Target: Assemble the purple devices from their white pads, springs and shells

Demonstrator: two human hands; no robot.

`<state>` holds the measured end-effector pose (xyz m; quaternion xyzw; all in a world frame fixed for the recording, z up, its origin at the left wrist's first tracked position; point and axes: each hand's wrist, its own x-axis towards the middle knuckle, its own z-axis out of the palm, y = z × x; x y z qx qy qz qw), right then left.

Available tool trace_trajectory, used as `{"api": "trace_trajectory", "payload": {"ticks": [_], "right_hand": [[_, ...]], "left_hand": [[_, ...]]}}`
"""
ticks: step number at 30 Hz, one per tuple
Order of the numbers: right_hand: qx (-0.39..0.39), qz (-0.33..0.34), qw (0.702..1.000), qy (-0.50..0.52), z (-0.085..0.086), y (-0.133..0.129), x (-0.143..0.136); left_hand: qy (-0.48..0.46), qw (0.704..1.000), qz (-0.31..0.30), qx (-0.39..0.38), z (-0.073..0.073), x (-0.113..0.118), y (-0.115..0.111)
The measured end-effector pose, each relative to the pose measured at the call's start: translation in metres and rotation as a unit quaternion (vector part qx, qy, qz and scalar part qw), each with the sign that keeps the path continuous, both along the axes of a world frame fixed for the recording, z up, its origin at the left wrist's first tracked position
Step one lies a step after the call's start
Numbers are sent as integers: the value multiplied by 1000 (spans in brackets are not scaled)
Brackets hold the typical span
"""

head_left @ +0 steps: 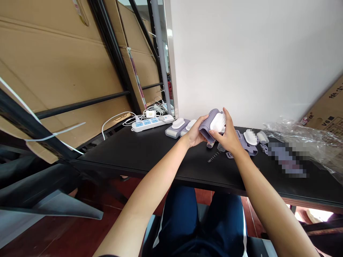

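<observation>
Above the black table I hold a purple-grey plastic housing (207, 125) with a white oval piece (218, 122) on its face. My left hand (197, 132) is wrapped round the housing's left side. My right hand (229, 134) grips the right side, its thumb on the white piece's lower edge and its fingers behind. The housing is tilted, with a hollow opening at its lower end. Beneath my hands lie a dark coil spring (213, 157) and a small purple ring-like part (229, 155). Another purple housing (248, 147), partly behind my right wrist, has a white piece (250, 137) by it.
Left of my hands, finished-looking purple-and-white units (177, 128) stand near a white power strip (152, 123) with cables. Clear plastic wrap (308, 139) and a cardboard box (327, 110) lie right. A white panel (254, 60) rises behind the black table (128, 153).
</observation>
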<state>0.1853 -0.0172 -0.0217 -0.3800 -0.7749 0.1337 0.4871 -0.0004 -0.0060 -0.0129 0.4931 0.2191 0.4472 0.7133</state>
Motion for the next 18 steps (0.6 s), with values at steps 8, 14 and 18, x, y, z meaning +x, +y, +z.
{"api": "trace_trajectory", "payload": {"ticks": [8,14,18], "right_hand": [[39,2,999,15,6,-4,-2],[66,-32,997,0,8,-6,-6],[68,-51,996,11,6,-5,-4]], "left_hand": [[58,998,-36,14,1,0,-5],[62,997,-45,13,3,-1,-5],[74,995,-60,19,3,-2,-3]]}}
